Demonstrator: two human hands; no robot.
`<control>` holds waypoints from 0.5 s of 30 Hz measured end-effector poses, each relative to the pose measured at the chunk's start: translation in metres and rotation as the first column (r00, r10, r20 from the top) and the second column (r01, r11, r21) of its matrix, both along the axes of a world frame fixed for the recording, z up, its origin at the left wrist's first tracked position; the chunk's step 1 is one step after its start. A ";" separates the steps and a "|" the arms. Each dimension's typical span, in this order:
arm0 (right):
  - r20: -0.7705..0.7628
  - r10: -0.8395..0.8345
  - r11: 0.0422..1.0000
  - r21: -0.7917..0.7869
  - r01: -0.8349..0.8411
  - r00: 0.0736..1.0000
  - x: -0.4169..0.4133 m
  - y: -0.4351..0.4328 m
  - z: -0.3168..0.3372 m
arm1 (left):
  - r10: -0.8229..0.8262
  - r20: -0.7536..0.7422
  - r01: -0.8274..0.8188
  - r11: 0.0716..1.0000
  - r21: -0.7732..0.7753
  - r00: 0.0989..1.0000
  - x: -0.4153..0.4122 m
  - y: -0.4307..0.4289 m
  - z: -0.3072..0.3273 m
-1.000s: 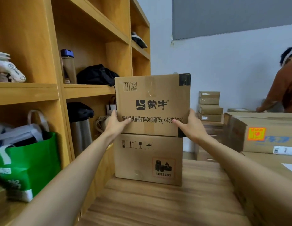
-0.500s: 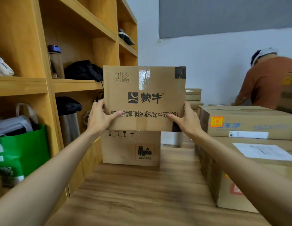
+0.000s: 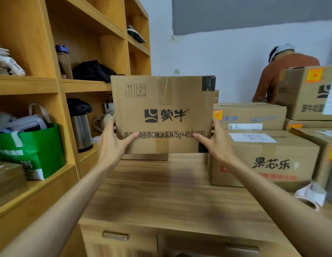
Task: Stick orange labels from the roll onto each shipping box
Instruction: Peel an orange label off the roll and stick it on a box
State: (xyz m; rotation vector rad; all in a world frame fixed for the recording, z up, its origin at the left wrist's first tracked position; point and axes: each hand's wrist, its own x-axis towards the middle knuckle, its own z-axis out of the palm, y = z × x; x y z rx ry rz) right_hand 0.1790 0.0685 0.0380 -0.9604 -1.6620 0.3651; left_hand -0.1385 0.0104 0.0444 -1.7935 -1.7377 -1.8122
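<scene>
Storage-room kind of setup, with a white wall [image 3: 217, 62] at the far end and a grey panel [image 3: 254, 13] up top. A big wooden shelf unit [image 3: 50, 86] runs down the left side, and a wooden counter [image 3: 161, 191] fills the near middle.

On the right of the counter sit the stacked boxes [image 3: 263, 160], all plain cardboard. One has an orange label [image 3: 217, 115] at its near-left corner, and a higher one further right has a second orange label [image 3: 314, 75]. Behind that pile a person in a rust-coloured top [image 3: 284, 71] is bent over, back to us.

Front and centre is the box [image 3: 161, 112], held up over the far end of the counter with its printed face toward the camera. Just a sliver of another carton [image 3: 146, 156] shows under its lower edge, and I can't tell if they touch.

The left hand [image 3: 111, 143] grips the box's left edge, thumb on the front and fingers wrapped round the side. The right hand [image 3: 217, 143] does the same on the right edge.

On the shelves there's a green bag [image 3: 37, 151], a steel flask [image 3: 81, 130], a black bag [image 3: 92, 71] and a bottle [image 3: 64, 62].

Down at the near right edge sits a roll [image 3: 309, 197] with loose white paper, too blurry to see what's on it.
</scene>
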 end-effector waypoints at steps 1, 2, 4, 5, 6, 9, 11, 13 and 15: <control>0.002 0.000 1.000 -0.006 0.000 1.000 0.003 -0.008 -0.010 | 0.004 0.002 -0.004 1.000 -0.022 1.000 0.005 -0.008 -0.008; 0.012 -0.007 1.000 -0.016 0.007 1.000 0.006 -0.014 -0.021 | 0.015 0.002 -0.015 0.999 -0.049 1.000 0.009 -0.015 -0.018; 0.035 -0.015 0.999 -0.030 0.016 0.999 0.012 -0.025 -0.040 | 0.048 -0.006 -0.049 0.994 -0.102 0.999 0.014 -0.024 -0.037; 0.040 -0.013 0.999 -0.038 0.015 0.999 0.014 -0.028 -0.049 | 0.057 -0.009 -0.058 0.990 -0.125 0.998 0.015 -0.026 -0.046; 0.047 -0.014 0.999 -0.049 0.016 0.999 0.016 -0.031 -0.058 | 0.059 -0.009 -0.060 0.987 -0.151 0.998 0.015 -0.028 -0.056; 0.071 -0.019 0.997 -0.077 0.025 0.997 0.019 -0.036 -0.082 | 0.066 0.003 -0.064 0.975 -0.211 0.998 0.015 -0.029 -0.083; 0.087 -0.031 0.995 -0.088 0.039 0.996 0.019 -0.036 -0.096 | 0.061 0.001 -0.059 0.972 -0.228 0.998 0.016 -0.028 -0.097; 0.099 -0.040 0.993 -0.107 0.051 0.994 0.020 -0.034 -0.106 | 0.054 0.000 -0.052 0.970 -0.239 0.999 0.017 -0.026 -0.107; 0.109 -0.047 0.990 -0.131 0.061 0.993 0.020 -0.030 -0.115 | 0.047 0.011 -0.043 0.970 -0.241 0.999 0.017 -0.024 -0.115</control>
